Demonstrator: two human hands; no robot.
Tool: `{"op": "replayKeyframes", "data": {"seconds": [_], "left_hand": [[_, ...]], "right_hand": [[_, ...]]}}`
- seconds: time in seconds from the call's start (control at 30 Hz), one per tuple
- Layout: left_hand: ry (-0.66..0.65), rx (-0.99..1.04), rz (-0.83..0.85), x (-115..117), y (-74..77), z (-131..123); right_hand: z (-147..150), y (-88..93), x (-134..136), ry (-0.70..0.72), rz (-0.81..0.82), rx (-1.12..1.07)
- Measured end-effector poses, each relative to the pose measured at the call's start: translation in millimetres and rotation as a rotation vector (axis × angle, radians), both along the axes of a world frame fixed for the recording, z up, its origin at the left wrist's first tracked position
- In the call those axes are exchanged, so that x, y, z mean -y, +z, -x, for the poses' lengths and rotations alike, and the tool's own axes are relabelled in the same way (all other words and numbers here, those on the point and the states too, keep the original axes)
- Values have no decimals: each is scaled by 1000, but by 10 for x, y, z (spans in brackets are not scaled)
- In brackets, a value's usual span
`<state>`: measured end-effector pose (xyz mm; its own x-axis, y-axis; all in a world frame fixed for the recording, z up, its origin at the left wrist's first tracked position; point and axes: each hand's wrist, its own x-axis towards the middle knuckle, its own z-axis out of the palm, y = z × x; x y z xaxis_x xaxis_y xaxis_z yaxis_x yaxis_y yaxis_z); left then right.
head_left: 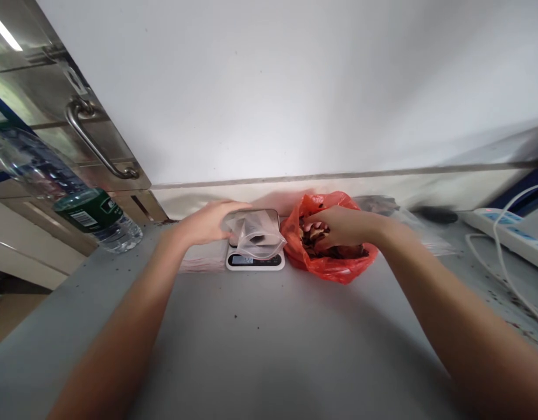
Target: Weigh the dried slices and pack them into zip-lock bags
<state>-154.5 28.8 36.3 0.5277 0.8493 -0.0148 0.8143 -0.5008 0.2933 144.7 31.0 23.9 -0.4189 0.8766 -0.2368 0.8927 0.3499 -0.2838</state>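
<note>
A small white kitchen scale point(257, 265) with a lit display stands near the wall. On its pan rests a clear zip bag point(261, 236), its mouth toward me and something dark inside. My left hand point(210, 223) is at the left side of this bag, thumb and fingers apart; whether it touches the plastic is unclear. To the right of the scale, a red plastic bag point(334, 271) lies open, holding dark brown dried pieces point(339, 252). Down in its mouth is my right hand point(341, 227), fingers curled around some of the pieces.
A stack of flat bags point(203, 258) lies left of the scale. More clear bags point(420, 230) lie behind my right arm. A white device point(509, 230) with a cable point(499, 251) is at the right. A large water bottle point(94, 213) leans at the left edge.
</note>
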Motion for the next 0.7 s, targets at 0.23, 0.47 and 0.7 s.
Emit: {"op": "replayKeyframes", "data": {"seconds": [0.23,0.47,0.7], "left_hand": [[87,-32,55,72,128,89],[108,-18,88,75,130,70],[85,-50,72,61,102,39]], "right_hand": [[19,57,46,-64,130,-27],[20,32,5,-87,96,54],[-12,27,-34,-16,-25,18]]}}
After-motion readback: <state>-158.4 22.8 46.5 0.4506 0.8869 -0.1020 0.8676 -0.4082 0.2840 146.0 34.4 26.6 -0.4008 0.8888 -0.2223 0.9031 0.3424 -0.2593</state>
